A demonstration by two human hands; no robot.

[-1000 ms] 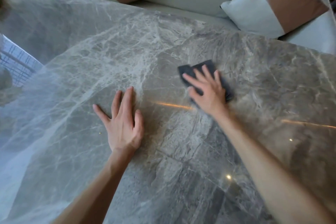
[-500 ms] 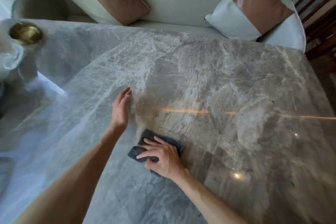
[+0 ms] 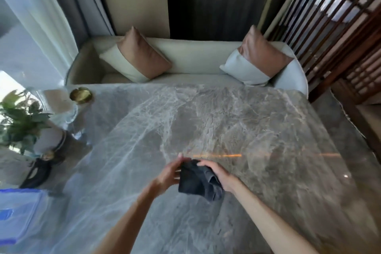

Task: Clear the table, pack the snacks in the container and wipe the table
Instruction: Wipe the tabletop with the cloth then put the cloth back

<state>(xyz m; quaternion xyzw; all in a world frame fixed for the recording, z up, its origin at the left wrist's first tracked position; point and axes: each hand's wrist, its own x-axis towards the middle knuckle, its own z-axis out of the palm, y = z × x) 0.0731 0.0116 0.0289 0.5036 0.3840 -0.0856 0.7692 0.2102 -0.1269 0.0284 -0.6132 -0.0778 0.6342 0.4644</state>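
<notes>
A dark grey cloth (image 3: 199, 181) hangs crumpled between both hands, lifted just above the grey marble table (image 3: 257, 130). My left hand (image 3: 170, 173) grips the cloth's left edge. On the right side, my right hand (image 3: 218, 173) holds its top and right part, fingers curled over it. A clear plastic container with a blue lid (image 3: 18, 216) sits at the table's near left corner; its contents are not readable.
A potted plant (image 3: 22, 121), a glass vessel (image 3: 61, 105) and a brass bowl (image 3: 80, 95) stand along the left edge. A cream sofa (image 3: 195, 62) with two cushions lies beyond the far edge. A wooden slatted screen (image 3: 334, 27) rises at right.
The cloth has come off the table surface. My right hand lifted it and my left hand, flat on the marble before, now grips it too. The view has pulled back and up.
</notes>
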